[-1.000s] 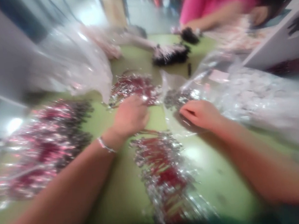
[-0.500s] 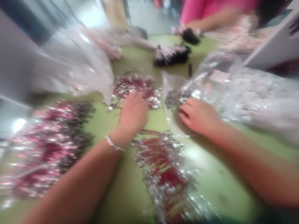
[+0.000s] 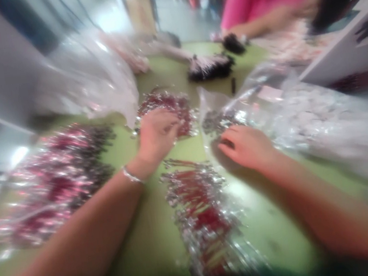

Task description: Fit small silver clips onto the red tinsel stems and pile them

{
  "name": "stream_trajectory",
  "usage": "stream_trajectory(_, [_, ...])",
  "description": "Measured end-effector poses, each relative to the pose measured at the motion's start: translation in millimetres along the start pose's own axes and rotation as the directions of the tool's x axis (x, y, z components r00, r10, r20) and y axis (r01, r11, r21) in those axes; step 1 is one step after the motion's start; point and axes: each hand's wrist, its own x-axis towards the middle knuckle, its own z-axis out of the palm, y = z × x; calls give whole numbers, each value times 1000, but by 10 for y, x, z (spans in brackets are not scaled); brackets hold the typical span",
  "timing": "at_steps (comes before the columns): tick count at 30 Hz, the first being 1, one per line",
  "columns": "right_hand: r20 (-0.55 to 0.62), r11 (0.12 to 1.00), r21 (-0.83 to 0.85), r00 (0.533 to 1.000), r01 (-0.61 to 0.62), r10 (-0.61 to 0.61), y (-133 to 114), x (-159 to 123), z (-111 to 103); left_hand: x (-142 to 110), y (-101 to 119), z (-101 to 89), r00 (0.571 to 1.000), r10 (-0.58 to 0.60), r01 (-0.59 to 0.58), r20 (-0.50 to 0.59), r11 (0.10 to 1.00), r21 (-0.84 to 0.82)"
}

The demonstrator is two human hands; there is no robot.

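Observation:
My left hand (image 3: pixel 156 134) is over the near left side of a pile of short red strips with shiny silver ends (image 3: pixel 182 107). Its fingers are curled with thumb and fingertips close together, and blur hides what is between them. My right hand (image 3: pixel 247 146) rests low by a clear plastic sheet (image 3: pixel 203 108), closed, its fingertips near some small grey metallic pieces (image 3: pixel 213 120). Anything in its grip is too small to tell. Between my forearms lies a long row of similar red strips with silver ends (image 3: pixel 207 218).
On the left lies a large heap of pink-red pieces with dark ends (image 3: pixel 62 184). A clear bag (image 3: pixel 96 77) stands behind it, and a bag of white pieces (image 3: pixel 322 116) lies right. Dark-tipped bundles (image 3: pixel 210 67) lie farther back. Across the green table (image 3: pixel 144 250) sits a person in pink (image 3: pixel 244 5).
My left hand has drawn back slightly to the left and its fingers have curled inward. The right hand has shifted a little toward me. The person opposite has moved an arm.

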Motion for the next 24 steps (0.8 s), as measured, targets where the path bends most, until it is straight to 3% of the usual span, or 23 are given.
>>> stream_trajectory(3, [66,998,-59,997,31,-28,-76,-11,12,23,26,-56,999,-10,10,-41,1000,-11])
stream_trajectory(8, [87,997,-78,996,23,-16,-110,-9,77,43,42,-108,998,-60,56,30,993,100])
stream_trajectory(11, [59,1000,27,998,12,-14,-53,10,111,41,20,-118,991,-124,123,45,992,23])
stream_trajectory(19, [-120,946,316,985,-80,124,169,82,77,20,-53,-81,941,-296,264,-165,945,-192])
stream_trajectory(22, [-108,902,426,987,-63,121,215,95,17,16,-52,-93,937,-307,279,-169,945,-170])
stream_trajectory(24, [-57,905,424,997,-20,48,215,97,-6,20,-2,-110,949,-281,263,-145,956,-131])
